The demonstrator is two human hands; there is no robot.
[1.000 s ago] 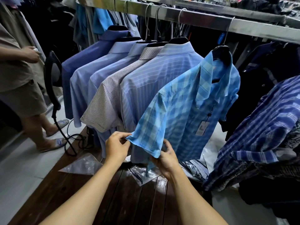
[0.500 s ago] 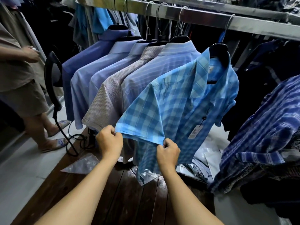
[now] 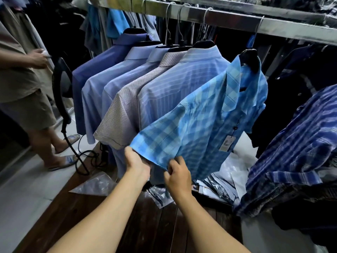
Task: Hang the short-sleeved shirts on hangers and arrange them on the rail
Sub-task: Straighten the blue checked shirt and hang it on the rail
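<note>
A light-blue plaid short-sleeved shirt (image 3: 204, 121) hangs on a black hanger (image 3: 249, 57) from the metal rail (image 3: 237, 22), with a price tag (image 3: 226, 143) dangling at its front. My left hand (image 3: 136, 166) pinches the near corner of its sleeve hem. My right hand (image 3: 177, 173) grips the same hem a little to the right. Left of it, several blue and grey shirts (image 3: 127, 84) hang side by side on black hangers.
A person in beige shorts (image 3: 23, 92) stands at the left beside a black garment steamer (image 3: 63, 95) with a coiled cord. Plastic bags (image 3: 94, 185) lie on the dark wooden platform (image 3: 145, 225). A pile of dark blue plaid shirts (image 3: 295, 150) sits at the right.
The plaid sleeve has been lifted and spread toward the left. Both hands rose with it and stayed on the hem, and the shirt swung closer to its neighbours.
</note>
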